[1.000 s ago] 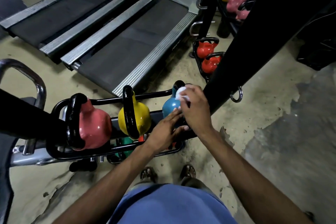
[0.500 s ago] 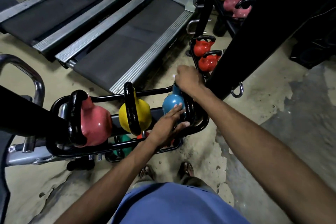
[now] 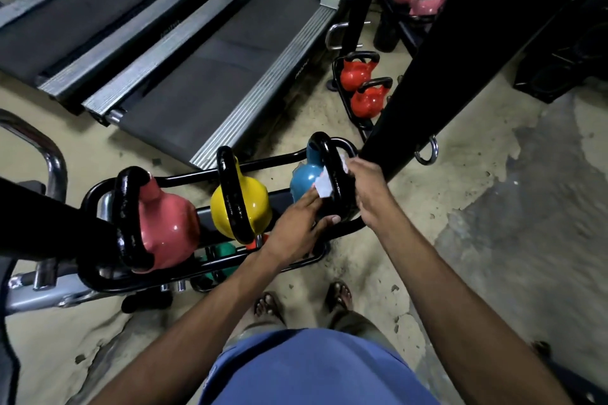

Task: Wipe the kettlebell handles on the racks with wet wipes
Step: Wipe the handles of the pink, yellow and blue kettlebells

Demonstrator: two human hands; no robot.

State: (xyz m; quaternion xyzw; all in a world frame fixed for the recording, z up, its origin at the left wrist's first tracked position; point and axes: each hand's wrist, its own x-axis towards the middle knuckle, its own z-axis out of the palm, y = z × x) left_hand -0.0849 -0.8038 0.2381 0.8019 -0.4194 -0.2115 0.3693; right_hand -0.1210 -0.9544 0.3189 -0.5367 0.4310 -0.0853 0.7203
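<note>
Wiping blue kettlebell (image 3: 304, 178) handle (image 3: 336, 176), right end of the rack (image 3: 186, 177).
My right hand (image 3: 368, 191) fingers curled, pinching the wet wipe (image 3: 324, 187) around the handle; my left hand (image 3: 296, 227) fingers straight, braced on the bell body.

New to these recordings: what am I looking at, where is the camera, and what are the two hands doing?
There is no robot here. A person wears one wide-angle camera on the head, looking down at their own arms and feet. In front stands a low black rack holding a pink kettlebell, a yellow kettlebell and a blue kettlebell. The right hand grips a white wet wipe wrapped round the blue one's black handle. The left hand lays straight fingers against that kettlebell. Treadmills lie behind.
</note>
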